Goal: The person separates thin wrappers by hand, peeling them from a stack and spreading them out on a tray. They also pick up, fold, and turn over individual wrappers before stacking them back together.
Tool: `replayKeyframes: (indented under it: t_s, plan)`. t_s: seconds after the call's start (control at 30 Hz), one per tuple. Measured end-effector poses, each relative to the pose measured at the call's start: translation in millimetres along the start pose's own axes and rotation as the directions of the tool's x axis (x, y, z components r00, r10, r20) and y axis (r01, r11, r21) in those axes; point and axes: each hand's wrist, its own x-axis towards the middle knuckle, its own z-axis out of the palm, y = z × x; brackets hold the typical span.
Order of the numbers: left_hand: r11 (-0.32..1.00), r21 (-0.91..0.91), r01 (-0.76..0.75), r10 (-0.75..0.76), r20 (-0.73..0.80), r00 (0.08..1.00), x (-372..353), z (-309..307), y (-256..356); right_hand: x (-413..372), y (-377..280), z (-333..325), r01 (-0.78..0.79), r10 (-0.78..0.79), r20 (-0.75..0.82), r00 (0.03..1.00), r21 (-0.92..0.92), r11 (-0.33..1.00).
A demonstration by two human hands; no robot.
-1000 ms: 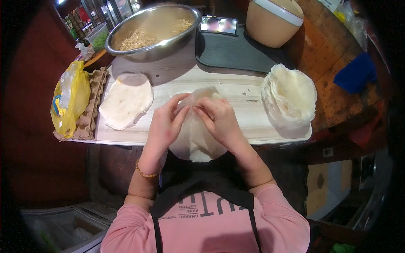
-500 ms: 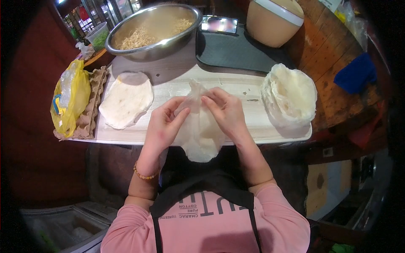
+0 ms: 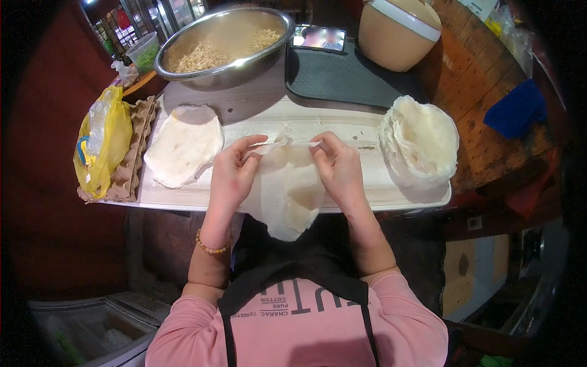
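A thin, pale, translucent wrapper sheet point(image 3: 284, 196) hangs between my hands over the near edge of the white board. Its upper left edge is pinched in my left hand point(image 3: 235, 174), and its upper right edge in my right hand point(image 3: 339, 171). Flat on the board, left of my left hand, lies a round stack of pale sheets point(image 3: 185, 147). Beyond my right hand, a taller ruffled stack of sheets point(image 3: 422, 140) sits at the board's right end.
Behind the board point(image 3: 257, 116) are a steel bowl point(image 3: 226, 74) of shredded food, a dark tray point(image 3: 342, 76), a phone point(image 3: 319, 38) and a tan container point(image 3: 394, 37). A yellow bag point(image 3: 116, 131) rests on an egg carton point(image 3: 140, 134) at left; a blue cloth point(image 3: 515, 110) is at right.
My hands have moved apart, spreading the top edge of the sheet sideways. The sheet's bottom hangs slightly lower.
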Motion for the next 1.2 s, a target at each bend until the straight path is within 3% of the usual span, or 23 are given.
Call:
replayKeyframes:
  t_s: [0.13,0.23,0.3,0.4,0.43,0.5,0.53,0.6,0.7,0.73,0.8,0.93,1.0,1.03,1.1,1.2]
  plan:
    - [0.997,-0.076,0.006,-0.003,0.045,0.999,-7,4,8,5,-6,6,0.087,-0.087,0.043,0.995,0.008,0.996]
    - [0.991,-0.082,-0.105,0.111,0.078,0.991,-15,8,20,9,-13,15,0.18,-0.18,0.013,0.984,0.025,0.983]
    - [0.975,0.19,-0.112,0.112,0.013,0.994,-16,6,35,11,-16,17,0.298,-0.3,0.08,0.951,0.033,0.954]
    - [0.972,0.228,-0.057,0.047,0.049,0.998,-12,-2,24,8,-16,16,0.408,-0.401,0.099,0.911,-0.065,0.911]
    - [0.972,0.228,-0.055,0.045,0.048,0.998,-11,-4,22,9,-15,15,0.407,-0.4,0.1,0.911,-0.065,0.911]
    - [0.977,0.213,-0.019,0.028,-0.041,0.999,-9,-7,18,10,-10,11,0.279,-0.281,-0.042,0.959,-0.052,0.959]
    - [0.977,0.212,-0.017,0.026,-0.04,0.999,-6,-8,13,10,-9,8,0.278,-0.28,-0.041,0.959,-0.053,0.959]
    - [0.988,0.143,-0.051,0.072,-0.143,0.987,-2,-10,3,9,-8,1,0.087,-0.083,-0.044,0.996,0.083,0.993]
    - [0.997,0.071,-0.031,0.041,-0.145,0.989,0,-10,3,5,-3,0,0.022,-0.023,0.012,1.0,0.031,0.999]
    - [0.997,0.07,-0.032,0.042,-0.146,0.988,-1,-9,5,5,-3,-2,0.023,-0.024,0.012,1.0,0.03,0.999]
    - [0.971,-0.234,-0.041,0.026,-0.068,0.997,-4,-6,11,7,-4,-6,0.033,-0.042,0.16,0.986,0.058,0.998]
    - [0.966,-0.258,-0.001,0.028,0.101,0.994,-12,-8,25,12,-6,5,0.142,-0.169,0.149,0.974,0.176,0.974]
    - [0.996,-0.069,-0.057,0.059,0.032,0.998,-16,-8,31,11,-13,7,0.131,-0.179,0.205,0.962,0.229,0.965]
    - [0.996,-0.067,-0.057,0.059,0.031,0.998,-17,-8,38,10,-15,8,0.132,-0.181,0.205,0.962,0.231,0.964]
    - [0.976,0.192,-0.104,0.094,0.061,0.994,-19,-8,49,7,-19,10,0.157,-0.215,0.258,0.942,0.228,0.961]
    - [0.971,0.212,-0.113,0.1,0.07,0.993,-17,-10,36,6,-22,8,0.265,-0.289,0.162,0.944,0.152,0.952]
